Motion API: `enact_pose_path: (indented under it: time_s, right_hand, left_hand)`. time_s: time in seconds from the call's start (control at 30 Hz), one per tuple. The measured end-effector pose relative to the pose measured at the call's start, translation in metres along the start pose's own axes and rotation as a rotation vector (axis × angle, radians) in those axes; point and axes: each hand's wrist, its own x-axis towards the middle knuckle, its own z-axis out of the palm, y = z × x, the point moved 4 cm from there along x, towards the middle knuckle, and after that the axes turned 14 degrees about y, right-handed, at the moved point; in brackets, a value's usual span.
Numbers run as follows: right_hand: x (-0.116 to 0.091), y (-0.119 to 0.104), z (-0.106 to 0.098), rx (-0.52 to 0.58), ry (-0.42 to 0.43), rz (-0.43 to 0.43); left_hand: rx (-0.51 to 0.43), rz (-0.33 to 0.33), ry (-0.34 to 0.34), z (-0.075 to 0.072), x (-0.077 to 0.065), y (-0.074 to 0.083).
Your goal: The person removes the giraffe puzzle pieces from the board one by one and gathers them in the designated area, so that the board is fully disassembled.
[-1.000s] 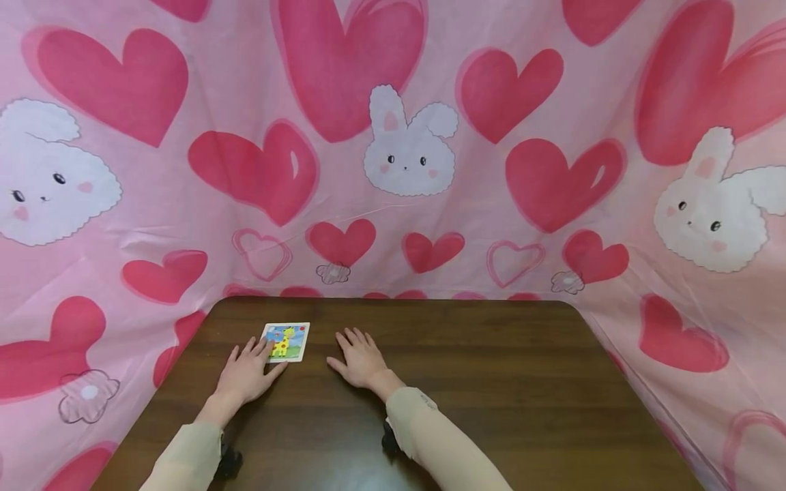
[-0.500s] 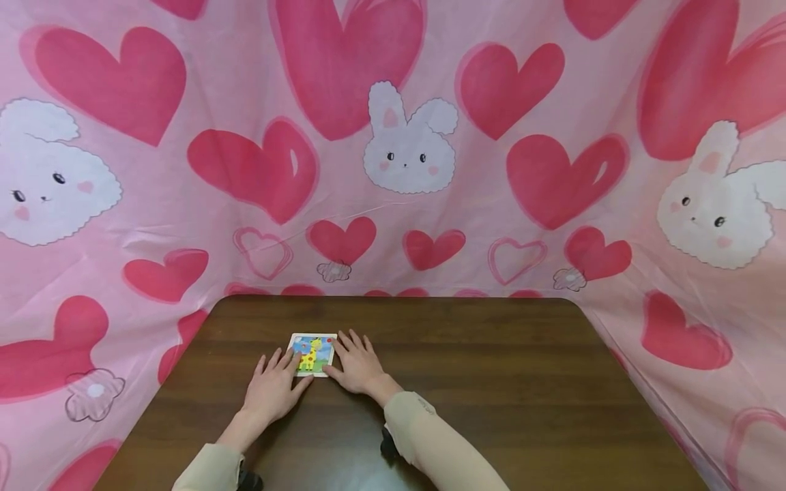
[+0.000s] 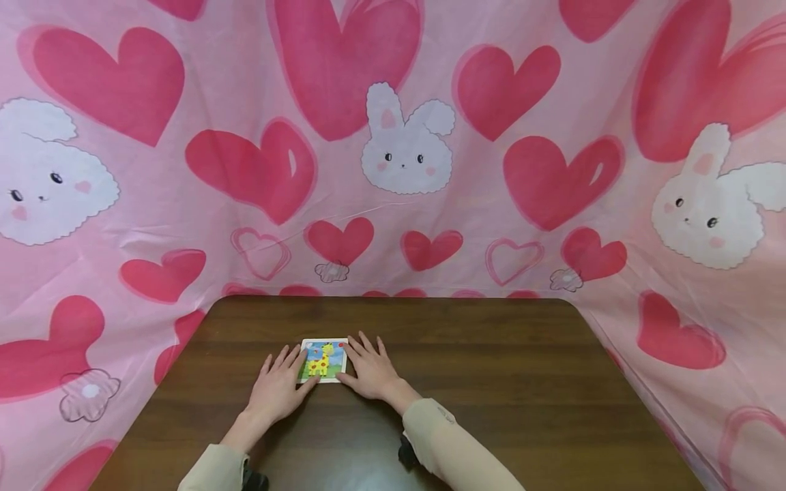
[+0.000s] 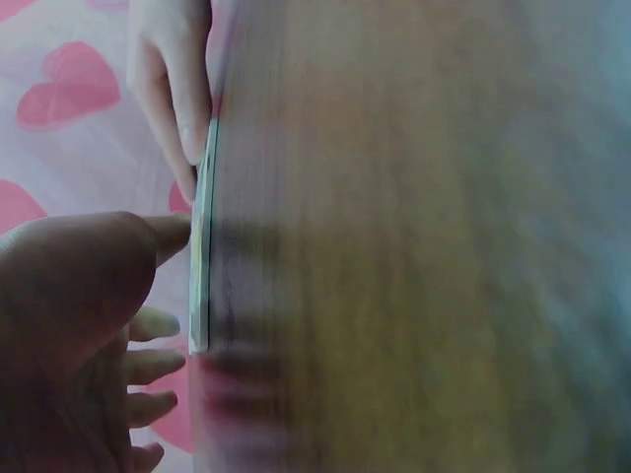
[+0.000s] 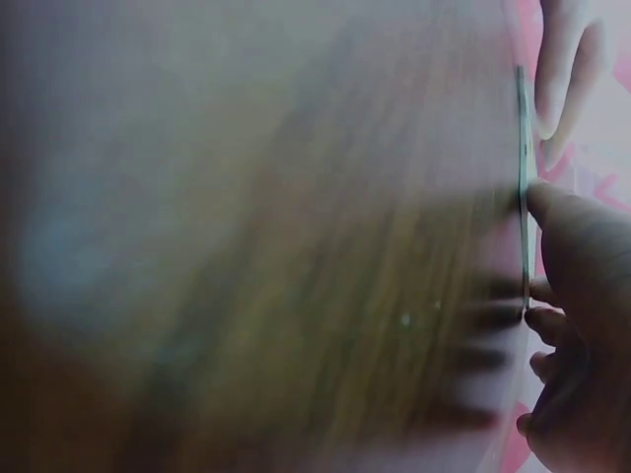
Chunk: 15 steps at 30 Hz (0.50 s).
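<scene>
A square giraffe puzzle board (image 3: 325,360) with a white border lies flat on the table, left of centre. My left hand (image 3: 275,390) rests at its left side, fingers spread and fairly straight, with the thumb on the near border. At the opposite side, my right hand (image 3: 372,372) touches the right border with extended fingers and thumb. The left wrist view catches the board's thin edge (image 4: 201,286) beside the left thumb (image 4: 170,236). In the right wrist view, the right thumb (image 5: 554,209) meets the board's edge.
The brown wooden table (image 3: 491,382) has rounded far corners. Behind it and along both sides hangs a pink cloth (image 3: 393,225) printed with hearts and rabbits. Dark wrist cameras (image 3: 408,453) sit beneath the sleeves.
The puzzle board has slid right and slightly nearer with my left hand. My right hand, apart from it one second ago, now touches its right side and has shifted a little right.
</scene>
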Motion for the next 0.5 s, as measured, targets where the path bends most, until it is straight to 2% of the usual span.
enact_pose_path:
  time_s: [0.27, 0.5]
  right_hand:
    - [-0.011, 0.008, -0.010, 0.027, 0.005, -0.003]
    - [0.006, 0.012, -0.019, 0.150, 0.136, -0.007]
  left_hand:
    - [-0.045, 0.013, -0.061, 0.010, -0.001, 0.002]
    - [-0.048, 0.008, -0.057, 0.009, 0.000, 0.003]
